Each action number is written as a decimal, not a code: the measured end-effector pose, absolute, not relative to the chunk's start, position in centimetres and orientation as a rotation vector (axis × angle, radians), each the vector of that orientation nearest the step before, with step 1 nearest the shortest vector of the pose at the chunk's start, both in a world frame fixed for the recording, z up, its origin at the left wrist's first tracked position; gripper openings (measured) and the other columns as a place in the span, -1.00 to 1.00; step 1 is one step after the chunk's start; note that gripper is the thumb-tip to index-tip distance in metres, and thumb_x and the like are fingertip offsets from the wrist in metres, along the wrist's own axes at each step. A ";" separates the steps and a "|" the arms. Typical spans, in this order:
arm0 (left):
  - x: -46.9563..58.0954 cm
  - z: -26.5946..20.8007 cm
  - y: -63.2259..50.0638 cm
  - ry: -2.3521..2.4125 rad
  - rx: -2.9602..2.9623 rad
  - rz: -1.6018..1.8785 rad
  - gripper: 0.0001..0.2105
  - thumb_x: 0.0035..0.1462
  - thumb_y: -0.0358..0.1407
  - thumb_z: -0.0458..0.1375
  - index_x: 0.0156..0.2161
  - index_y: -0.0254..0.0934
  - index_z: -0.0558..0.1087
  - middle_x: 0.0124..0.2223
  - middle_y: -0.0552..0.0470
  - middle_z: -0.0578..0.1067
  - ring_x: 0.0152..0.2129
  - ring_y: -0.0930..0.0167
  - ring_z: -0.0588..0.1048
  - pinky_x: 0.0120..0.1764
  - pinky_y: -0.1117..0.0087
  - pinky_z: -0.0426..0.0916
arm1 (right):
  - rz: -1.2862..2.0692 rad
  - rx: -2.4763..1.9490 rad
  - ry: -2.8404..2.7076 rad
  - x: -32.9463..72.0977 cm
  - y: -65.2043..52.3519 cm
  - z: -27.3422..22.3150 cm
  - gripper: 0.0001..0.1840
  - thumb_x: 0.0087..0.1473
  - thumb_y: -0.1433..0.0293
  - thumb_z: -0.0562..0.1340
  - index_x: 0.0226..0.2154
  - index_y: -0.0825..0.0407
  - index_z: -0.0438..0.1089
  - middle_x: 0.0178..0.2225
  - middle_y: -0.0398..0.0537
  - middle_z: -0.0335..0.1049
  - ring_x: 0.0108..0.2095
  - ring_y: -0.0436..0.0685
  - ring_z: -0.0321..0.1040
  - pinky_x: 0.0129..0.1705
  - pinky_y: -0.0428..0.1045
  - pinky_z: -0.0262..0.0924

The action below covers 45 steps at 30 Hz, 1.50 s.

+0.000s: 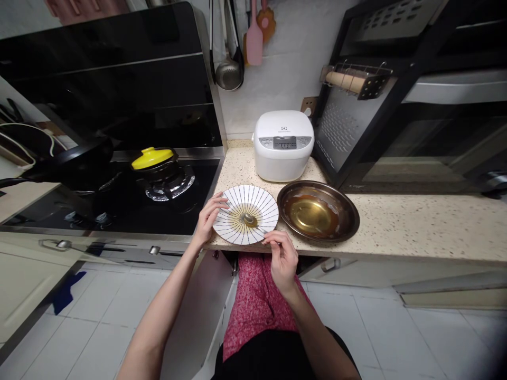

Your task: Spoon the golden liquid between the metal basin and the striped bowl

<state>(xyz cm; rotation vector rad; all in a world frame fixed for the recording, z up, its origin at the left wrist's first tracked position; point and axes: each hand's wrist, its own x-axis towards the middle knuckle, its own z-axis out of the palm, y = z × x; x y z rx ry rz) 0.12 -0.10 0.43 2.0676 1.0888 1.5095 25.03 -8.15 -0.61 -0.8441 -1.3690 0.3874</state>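
A white plate (233, 198) with dark lines fanning out from its middle lies at the counter's front edge. My left hand (209, 217) grips its left rim, fingers over the top of the edge. Between the fingertips of my right hand (283, 256) is the handle of a metal spoon (249, 218). The spoon's bowl rests in a small pool of brownish-yellow liquid at the plate's centre. Just right of the plate stands a wide metal bowl (348, 214), with a shiny golden bottom and some whitish residue on its inner wall.
Behind the plate and bowl stands a white rice cooker (283, 163). To the left, the black stove (119, 211) carries a pot with a yellow lid (152, 158) and a dark wok (79, 161). A black rack with an oven (435, 142) fills the right. Below the counter, a cabinet door (194, 311) hangs open.
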 end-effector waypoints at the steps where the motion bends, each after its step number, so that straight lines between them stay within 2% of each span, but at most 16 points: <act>1: 0.1 0.4 -0.1 1.093 2.066 1.511 -0.61 0.44 -0.09 -0.01 -0.13 -0.22 0.63 0.09 -0.15 0.59 0.34 0.05 0.35 0.38 -0.19 0.16 | 0.388 -0.845 -1.369 25.0 -8.2 -0.6 -0.75 0.39 0.41 0.13 -0.33 -0.02 0.43 -0.33 -0.08 0.52 -0.26 0.11 0.52 -0.18 0.04 0.43; 17: 0.1 0.4 0.0 1.098 2.061 1.508 -0.57 0.44 -0.03 -0.01 -0.13 -0.23 0.63 0.09 -0.16 0.59 0.33 0.05 0.35 0.39 -0.20 0.15 | 0.401 -0.840 -1.343 24.9 -8.1 -0.8 -0.76 0.40 0.41 0.12 -0.32 -0.03 0.42 -0.34 -0.10 0.51 -0.27 0.09 0.50 -0.19 0.02 0.39; 45: 0.0 0.2 0.0 1.045 2.069 1.536 -0.63 0.45 -0.12 0.01 -0.11 -0.23 0.64 0.09 -0.14 0.60 0.33 0.06 0.36 0.39 -0.14 0.17 | 0.428 -0.794 -1.163 25.6 -8.5 -0.5 -0.74 0.40 0.45 0.11 -0.32 -0.03 0.44 -0.30 -0.11 0.50 -0.25 0.06 0.47 -0.20 0.02 0.41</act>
